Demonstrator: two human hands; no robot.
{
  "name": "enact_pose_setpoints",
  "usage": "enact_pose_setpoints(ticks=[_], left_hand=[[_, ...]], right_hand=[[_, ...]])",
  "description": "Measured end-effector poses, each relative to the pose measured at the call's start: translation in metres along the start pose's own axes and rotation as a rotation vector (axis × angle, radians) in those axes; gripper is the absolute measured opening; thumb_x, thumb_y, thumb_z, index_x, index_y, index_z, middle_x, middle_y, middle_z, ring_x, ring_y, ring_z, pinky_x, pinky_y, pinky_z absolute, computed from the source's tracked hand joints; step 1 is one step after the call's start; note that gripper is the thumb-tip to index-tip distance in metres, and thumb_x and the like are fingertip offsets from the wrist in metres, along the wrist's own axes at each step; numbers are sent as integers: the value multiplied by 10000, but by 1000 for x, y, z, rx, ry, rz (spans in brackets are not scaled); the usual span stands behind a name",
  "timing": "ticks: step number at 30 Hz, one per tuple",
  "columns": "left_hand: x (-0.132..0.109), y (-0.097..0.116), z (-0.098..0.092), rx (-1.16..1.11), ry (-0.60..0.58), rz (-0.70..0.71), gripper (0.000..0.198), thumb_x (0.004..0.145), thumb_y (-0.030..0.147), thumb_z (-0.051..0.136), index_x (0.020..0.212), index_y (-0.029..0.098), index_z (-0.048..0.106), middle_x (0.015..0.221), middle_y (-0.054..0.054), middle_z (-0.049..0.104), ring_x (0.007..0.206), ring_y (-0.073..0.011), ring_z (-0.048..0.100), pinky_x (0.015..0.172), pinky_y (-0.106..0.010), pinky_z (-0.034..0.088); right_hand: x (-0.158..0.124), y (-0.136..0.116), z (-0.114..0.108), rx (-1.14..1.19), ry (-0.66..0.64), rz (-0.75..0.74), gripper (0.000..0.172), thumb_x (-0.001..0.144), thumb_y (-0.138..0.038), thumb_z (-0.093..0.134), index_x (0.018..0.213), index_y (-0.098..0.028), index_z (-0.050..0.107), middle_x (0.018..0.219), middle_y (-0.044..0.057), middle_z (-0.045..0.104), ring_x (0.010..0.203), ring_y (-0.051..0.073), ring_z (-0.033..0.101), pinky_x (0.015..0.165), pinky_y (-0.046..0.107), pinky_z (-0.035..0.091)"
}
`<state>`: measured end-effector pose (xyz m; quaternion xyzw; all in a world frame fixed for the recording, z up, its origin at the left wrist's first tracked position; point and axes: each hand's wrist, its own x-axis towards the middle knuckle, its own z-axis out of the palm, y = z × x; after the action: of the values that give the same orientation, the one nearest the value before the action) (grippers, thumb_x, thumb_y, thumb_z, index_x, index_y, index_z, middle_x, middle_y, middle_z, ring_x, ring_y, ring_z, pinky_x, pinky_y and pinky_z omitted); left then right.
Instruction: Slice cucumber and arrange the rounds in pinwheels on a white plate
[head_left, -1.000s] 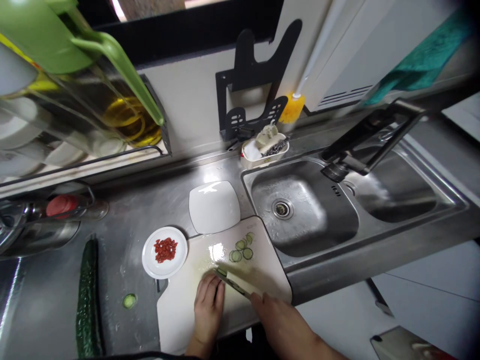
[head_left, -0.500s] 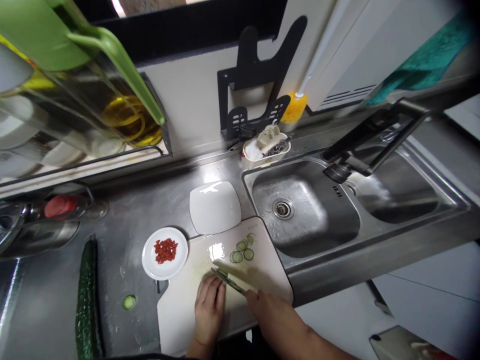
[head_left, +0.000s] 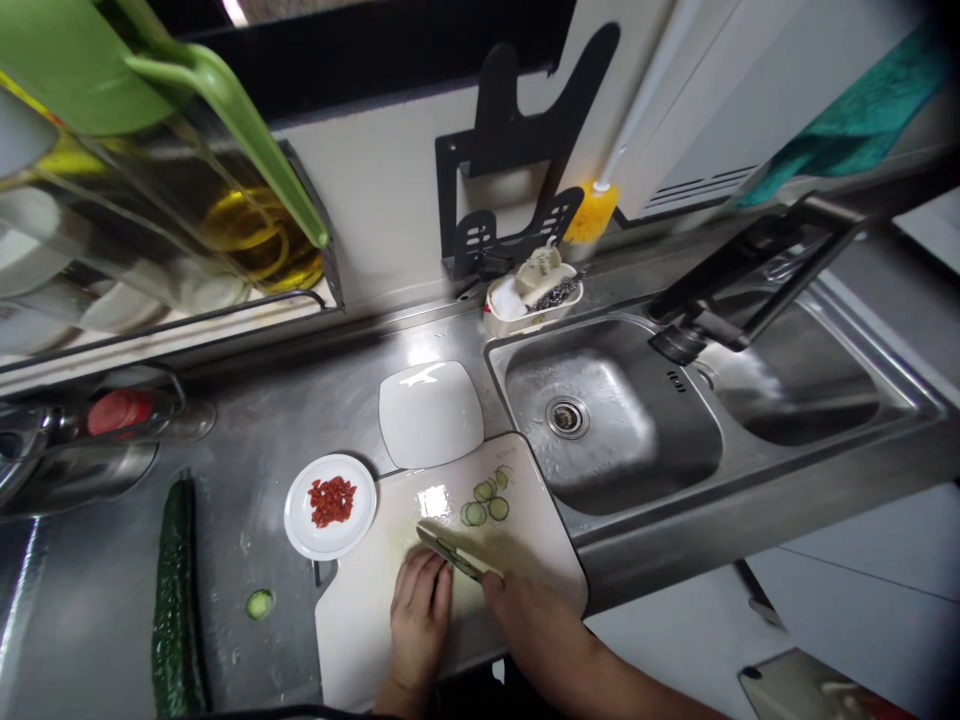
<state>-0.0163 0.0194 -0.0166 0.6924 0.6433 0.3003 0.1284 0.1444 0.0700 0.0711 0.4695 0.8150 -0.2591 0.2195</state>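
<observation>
Currently, the pale cutting board [head_left: 360,610] runs to a rounded, dark-rimmed edge just beside the sink [head_left: 675,470] at two o'clock, while its surface lies bare toward eight o'clock and steel table [head_left: 247,420] shows beyond its left edge. At twelve o'clock a square plate [head_left: 431,415] meets the far edge; at ten a round plate [head_left: 298,515] holding red pieces [head_left: 331,502] laps over the corner, and together they limit room there. Farther out at nine lies a whole cucumber [head_left: 172,600], with a small cut piece [head_left: 259,604] between it and the board. A dark faucet [head_left: 742,290] overhangs the sink.

The right hand [head_left: 529,620] has its grip clamped on a knife [head_left: 466,567], whose flat metal blade slants toward ten o'clock over the board. Just beside the blade, at eight, the left hand [head_left: 421,600] curls its fingers; whether that grip closes on anything is hidden. Thin, round, green-rimmed slices [head_left: 497,508] lie at one o'clock from the blade, some overlapping. The cucumber's skin is bumpy and shiny; both plates are smooth white.
</observation>
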Motion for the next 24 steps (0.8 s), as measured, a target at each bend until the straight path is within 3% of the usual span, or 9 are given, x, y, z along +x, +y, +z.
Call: enact_pose_setpoints(ticks=[9, 18, 24], left_hand=[[2, 2, 0, -25, -1, -30, 165, 848, 159, 519, 977, 170, 622, 966, -62, 674, 963, -177, 615, 901, -361, 507], [0, 2, 0, -37, 1, -49, 175, 848, 169, 515, 976, 176, 633, 969, -65, 680, 965, -183, 625, 893, -368, 518], [-1, 3, -1, -33, -14, -73, 195, 843, 160, 528, 1007, 173, 633, 993, -69, 673, 997, -182, 615, 908, -363, 512]], right_hand=[[12, -1, 13, 55, 30, 3, 284, 783, -19, 419, 974, -144, 588, 775, 100, 666, 668, 203, 631, 547, 269, 431], [12, 4, 7, 100, -25, 24, 369, 766, 14, 373, 1014, -149, 593, 857, 94, 670, 785, 209, 630, 651, 271, 427], [3, 14, 11, 147, -1, 56, 394, 743, 22, 363, 995, -174, 593, 834, 66, 661, 711, 169, 630, 573, 235, 402]])
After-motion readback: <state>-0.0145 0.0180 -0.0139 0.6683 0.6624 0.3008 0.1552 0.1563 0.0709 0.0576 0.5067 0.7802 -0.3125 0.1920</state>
